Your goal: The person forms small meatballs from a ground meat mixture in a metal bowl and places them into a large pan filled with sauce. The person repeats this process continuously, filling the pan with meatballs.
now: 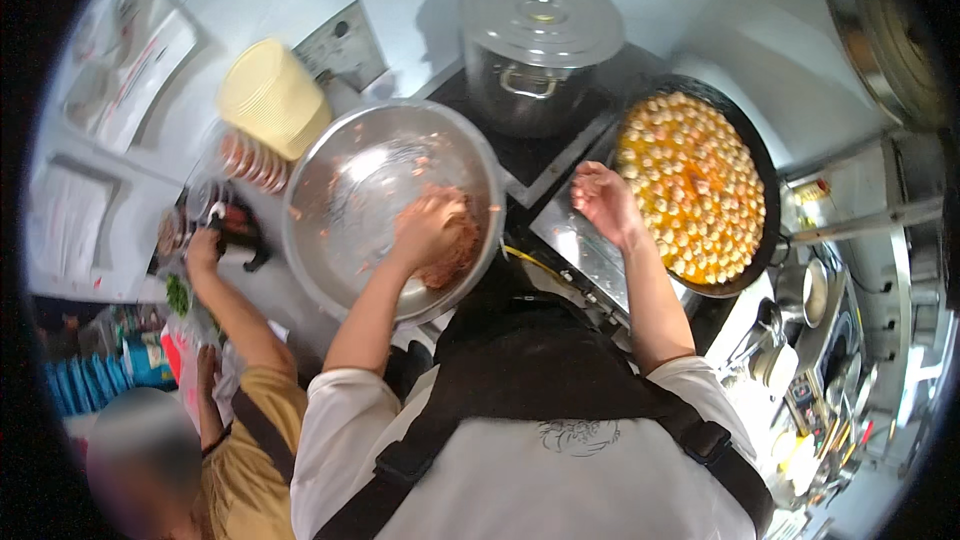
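Observation:
My left hand (428,230) is down in a wide steel bowl (345,240), its fingers closing into a mound of reddish minced meat (458,252) against the bowl's right side. Smears and crumbs of meat cling to the inner wall. My right hand (602,196) hovers between the bowl and a large black pan (742,122), near the pan's left rim. Its fingers are curled in, and what lies in them, if anything, cannot be made out. Many small pale balls (690,180) float in orange-yellow liquid inside the pan.
A lidded steel pot (540,40) stands on the stove behind. Stacked cream containers (275,95) and stacked clear tubs of red contents (252,162) sit left of the bowl. At the left, a co-worker's hand (203,245) reaches toward a black object. Pans and utensils crowd the right side.

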The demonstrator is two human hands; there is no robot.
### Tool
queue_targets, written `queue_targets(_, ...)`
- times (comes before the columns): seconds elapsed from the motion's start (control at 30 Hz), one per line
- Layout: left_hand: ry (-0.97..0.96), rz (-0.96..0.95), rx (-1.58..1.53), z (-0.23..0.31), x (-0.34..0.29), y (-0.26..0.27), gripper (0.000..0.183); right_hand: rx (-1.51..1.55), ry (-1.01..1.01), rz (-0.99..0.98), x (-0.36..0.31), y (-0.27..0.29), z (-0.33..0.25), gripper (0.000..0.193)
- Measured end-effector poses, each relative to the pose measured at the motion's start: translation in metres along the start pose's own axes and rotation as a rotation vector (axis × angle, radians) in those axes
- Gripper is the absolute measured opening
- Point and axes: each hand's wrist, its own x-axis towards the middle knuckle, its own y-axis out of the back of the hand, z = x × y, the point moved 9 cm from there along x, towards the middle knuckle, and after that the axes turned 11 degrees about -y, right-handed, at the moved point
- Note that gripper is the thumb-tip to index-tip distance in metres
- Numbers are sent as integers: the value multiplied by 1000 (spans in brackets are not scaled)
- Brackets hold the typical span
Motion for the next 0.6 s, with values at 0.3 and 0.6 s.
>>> queue_targets(0.3,154,-156,9,-11,-31,-39,24,-591,333,894,-93,235,-137,24)
queue_targets(0.6,417,-178,-6,-60,-32,-46,26,-545,416,888,-124,240,-196,68)
